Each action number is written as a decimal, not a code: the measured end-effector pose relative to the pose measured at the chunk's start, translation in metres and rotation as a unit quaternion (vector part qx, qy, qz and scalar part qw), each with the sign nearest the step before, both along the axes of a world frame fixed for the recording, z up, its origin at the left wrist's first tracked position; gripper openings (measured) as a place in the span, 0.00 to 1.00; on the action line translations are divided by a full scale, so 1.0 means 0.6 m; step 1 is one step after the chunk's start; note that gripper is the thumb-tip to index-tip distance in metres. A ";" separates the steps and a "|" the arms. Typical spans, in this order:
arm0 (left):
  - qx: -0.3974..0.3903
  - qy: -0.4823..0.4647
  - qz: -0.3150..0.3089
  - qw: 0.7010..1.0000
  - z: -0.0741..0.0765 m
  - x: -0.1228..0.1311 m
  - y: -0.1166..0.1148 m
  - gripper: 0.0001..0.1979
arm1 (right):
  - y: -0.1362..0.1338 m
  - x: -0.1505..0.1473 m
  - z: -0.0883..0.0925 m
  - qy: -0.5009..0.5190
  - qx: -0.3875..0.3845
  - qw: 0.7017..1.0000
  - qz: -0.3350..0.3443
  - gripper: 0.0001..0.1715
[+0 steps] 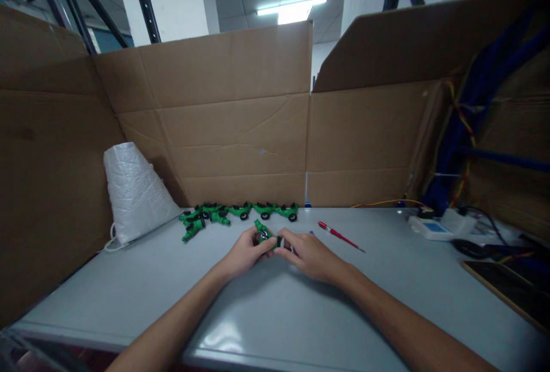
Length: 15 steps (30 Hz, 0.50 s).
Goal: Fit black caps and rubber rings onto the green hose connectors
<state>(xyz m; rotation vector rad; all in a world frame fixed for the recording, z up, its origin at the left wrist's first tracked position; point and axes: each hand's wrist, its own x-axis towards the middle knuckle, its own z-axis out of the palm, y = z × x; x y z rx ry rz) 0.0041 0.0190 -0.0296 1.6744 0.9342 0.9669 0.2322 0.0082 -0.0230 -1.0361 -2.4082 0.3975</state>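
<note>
Above the middle of the table, my left hand [246,253] is closed around a small green toy vehicle [263,231] with black parts. My right hand [313,254] meets it from the other side, thumb and fingers pinching the toy's right end at a black piece that looks like a wheel. The fingers partly hide the toy. Behind my hands, several similar green toy vehicles [240,211] with black wheels stand along the back edge, and some lie in a cluster at the left. A screwdriver [341,236] with a red handle rests to the right of my right hand.
Cardboard walls [232,125] enclose the grey table [141,297]. A white padded bag [135,194] leans at the back left. On the right are a white power strip [432,227], cables, a blue metal post [455,137] and a dark board [511,289].
</note>
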 end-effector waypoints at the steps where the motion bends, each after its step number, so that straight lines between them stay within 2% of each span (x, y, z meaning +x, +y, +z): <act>1: 0.001 -0.001 -0.002 1.000 0.000 0.000 0.000 0.26 | 0.000 0.000 0.000 0.002 -0.001 1.000 0.000 0.13; 15: 0.003 -0.004 -0.004 1.000 0.001 -0.001 -0.001 0.26 | -0.003 0.000 0.003 -0.003 -0.001 1.000 -0.004 0.13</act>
